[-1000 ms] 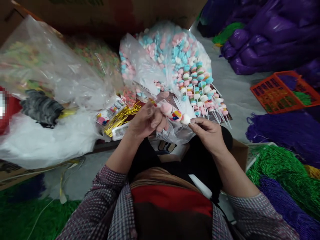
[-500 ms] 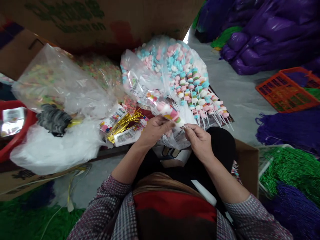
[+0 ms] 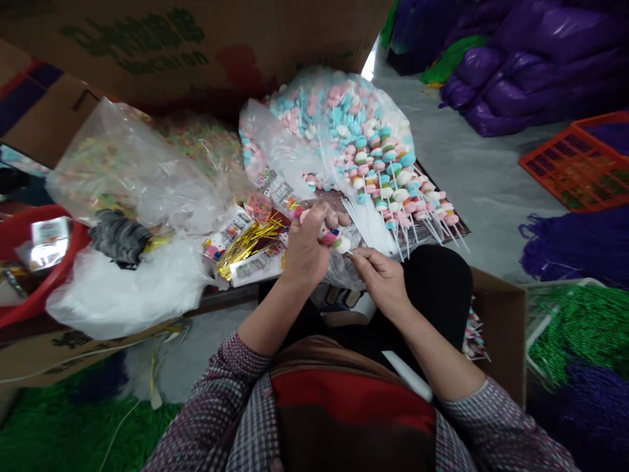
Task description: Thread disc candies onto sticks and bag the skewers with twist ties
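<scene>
My left hand [image 3: 309,242] is closed around a skewer of marshmallow-like candies [image 3: 343,245] in a printed clear wrapper; pink and white pieces show beyond the fingers. My right hand [image 3: 383,278] pinches the lower end of this skewer, where its stick is mostly hidden. Just beyond, a bundle of white sticks [image 3: 369,227] lies on the table. Several finished-looking candy skewers [image 3: 393,180] are piled at the right, sticks toward me. Left of my left hand, gold twist ties [image 3: 251,244] rest among printed wrappers [image 3: 259,265].
A large clear bag of pink, blue and white candies [image 3: 324,108] stands behind. Bags of coloured candies [image 3: 196,144], a white plastic bag [image 3: 128,282] and a red basin [image 3: 78,239] are at left. A cardboard box [image 3: 501,334] and an orange crate [image 3: 580,164] are at right.
My left hand has turned and wrapped over the upper part of the candy skewer, which it pinched lower down before. My right hand stays pinched at the stick end. The view has shifted slightly.
</scene>
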Demonstrator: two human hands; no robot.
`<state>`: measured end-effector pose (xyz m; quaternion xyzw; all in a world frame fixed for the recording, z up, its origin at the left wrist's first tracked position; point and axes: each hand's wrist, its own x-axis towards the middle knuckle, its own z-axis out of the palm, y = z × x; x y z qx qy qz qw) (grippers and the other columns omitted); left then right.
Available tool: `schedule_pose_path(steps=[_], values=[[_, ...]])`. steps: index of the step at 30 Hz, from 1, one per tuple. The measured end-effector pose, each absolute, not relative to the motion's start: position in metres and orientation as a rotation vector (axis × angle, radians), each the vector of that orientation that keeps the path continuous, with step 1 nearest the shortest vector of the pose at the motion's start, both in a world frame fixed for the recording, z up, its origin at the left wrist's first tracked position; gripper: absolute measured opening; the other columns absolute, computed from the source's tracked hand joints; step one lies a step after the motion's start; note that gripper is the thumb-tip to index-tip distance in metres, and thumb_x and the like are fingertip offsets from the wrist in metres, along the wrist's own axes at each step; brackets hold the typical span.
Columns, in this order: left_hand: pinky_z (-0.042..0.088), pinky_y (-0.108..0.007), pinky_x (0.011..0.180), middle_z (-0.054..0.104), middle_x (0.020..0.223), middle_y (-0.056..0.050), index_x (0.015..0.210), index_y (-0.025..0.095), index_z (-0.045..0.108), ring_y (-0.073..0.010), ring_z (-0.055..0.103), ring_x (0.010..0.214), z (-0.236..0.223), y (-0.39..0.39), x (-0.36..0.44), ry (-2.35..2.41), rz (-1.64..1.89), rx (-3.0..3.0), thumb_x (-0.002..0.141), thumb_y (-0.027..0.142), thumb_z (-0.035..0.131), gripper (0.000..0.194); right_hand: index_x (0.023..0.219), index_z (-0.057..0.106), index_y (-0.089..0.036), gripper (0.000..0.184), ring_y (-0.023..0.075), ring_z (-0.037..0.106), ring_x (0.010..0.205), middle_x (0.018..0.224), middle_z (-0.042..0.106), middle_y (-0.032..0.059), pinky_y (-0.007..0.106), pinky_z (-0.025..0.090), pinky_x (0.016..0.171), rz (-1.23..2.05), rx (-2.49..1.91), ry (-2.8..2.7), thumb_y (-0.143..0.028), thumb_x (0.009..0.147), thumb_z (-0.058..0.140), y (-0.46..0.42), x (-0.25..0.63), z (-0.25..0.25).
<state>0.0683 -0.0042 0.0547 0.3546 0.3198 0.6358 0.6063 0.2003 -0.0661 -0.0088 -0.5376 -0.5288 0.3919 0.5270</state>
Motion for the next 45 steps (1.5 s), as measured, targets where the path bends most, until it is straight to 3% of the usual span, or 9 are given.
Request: schedule_pose_path(steps=[6,11,15,20,24,28,32,41,45], values=[[0.054,-0.029,0.062,0.057,0.061,0.004,0.07,0.022,0.057,-0.0139,0.066,0.066,0.04,-0.013,0.074,0.641,1.291,0.91,0.079,0.054,0.083,0.042,0.082,0.07,-0.019,0.051,0.0065,0.031,0.041,0.045,0.041,-0.009,0.023,0.024,0.045,1.475,-1.097,-1.026,-0.07,0.084,0.073,-0.066,0.196,-0.007],[0.057,-0.03,0.066,0.058,0.06,0.005,0.071,0.022,0.058,-0.0131,0.066,0.064,0.045,-0.003,0.066,0.681,1.328,0.901,0.074,0.057,0.086,0.045,0.095,0.071,-0.021,0.052,0.0081,0.043,0.046,0.059,0.063,-0.0042,0.024,0.034,0.047,1.467,-1.13,-1.084,-0.07,0.08,0.077,-0.066,0.198,-0.005],[0.059,-0.031,0.073,0.06,0.061,0.004,0.071,0.022,0.058,-0.0138,0.069,0.068,0.041,-0.002,0.065,0.701,1.331,0.931,0.076,0.056,0.085,0.044,0.087,0.07,-0.02,0.053,0.0081,0.044,0.046,0.056,0.057,-0.0055,0.024,0.037,0.047,1.323,-1.217,-1.173,-0.072,0.081,0.074,-0.068,0.196,-0.003],[0.059,-0.029,0.072,0.075,0.098,-0.005,0.103,0.022,0.068,-0.019,0.073,0.095,0.016,-0.014,0.059,0.617,1.031,0.954,0.069,0.054,0.092,0.053,0.092,0.071,-0.02,0.053,0.0071,0.039,0.042,0.051,0.05,-0.0079,0.023,0.032,0.044,1.346,-1.132,-1.205,-0.073,0.089,0.065,-0.065,0.193,-0.001],[0.058,-0.033,0.086,0.074,0.124,-0.008,0.12,0.03,0.064,-0.0254,0.069,0.119,0.029,-0.002,0.038,0.579,1.246,0.892,0.064,0.069,0.089,0.073,0.098,0.074,-0.021,0.053,0.0078,0.037,0.043,0.049,0.045,-0.0085,0.023,0.03,0.045,1.369,-1.142,-1.247,-0.073,0.088,0.067,-0.065,0.2,-0.004],[0.058,-0.033,0.088,0.074,0.095,-0.001,0.107,0.028,0.066,-0.0206,0.073,0.102,0.052,0.012,0.033,0.627,1.465,0.818,0.081,0.063,0.079,0.045,0.099,0.077,-0.022,0.053,0.0091,0.04,0.044,0.05,0.046,-0.0066,0.024,0.031,0.045,1.35,-1.188,-1.386,-0.072,0.091,0.063,-0.066,0.202,-0.009],[0.058,-0.032,0.082,0.052,0.064,0.005,0.08,0.023,0.06,-0.0138,0.068,0.074,0.05,0.007,0.05,0.722,1.491,0.813,0.091,0.059,0.07,0.038,0.101,0.078,-0.022,0.052,0.0094,0.039,0.046,0.055,0.046,-0.005,0.024,0.032,0.045,1.195,-1.254,-1.452,-0.071,0.093,0.06,-0.065,0.197,-0.012],[0.057,-0.036,0.074,0.049,0.064,0.002,0.072,0.024,0.053,-0.0181,0.066,0.077,0.035,-0.01,0.056,0.727,1.343,0.899,0.087,0.062,0.073,0.045,0.102,0.074,-0.022,0.05,0.0076,0.027,0.041,0.05,0.032,-0.01,0.023,0.022,0.043,1.507,-1.113,-1.191,-0.069,0.092,0.063,-0.063,0.186,-0.017],[0.059,-0.037,0.079,0.057,0.07,0.0,0.076,0.024,0.054,-0.0208,0.069,0.088,0.032,-0.005,0.056,0.737,1.344,0.83,0.091,0.062,0.068,0.043,0.128,0.07,-0.024,0.04,0.0121,0.049,0.05,0.067,0.064,-0.0018,0.028,0.046,0.052,1.001,-1.276,-1.52,-0.051,0.101,0.055,-0.062,0.192,-0.007]])
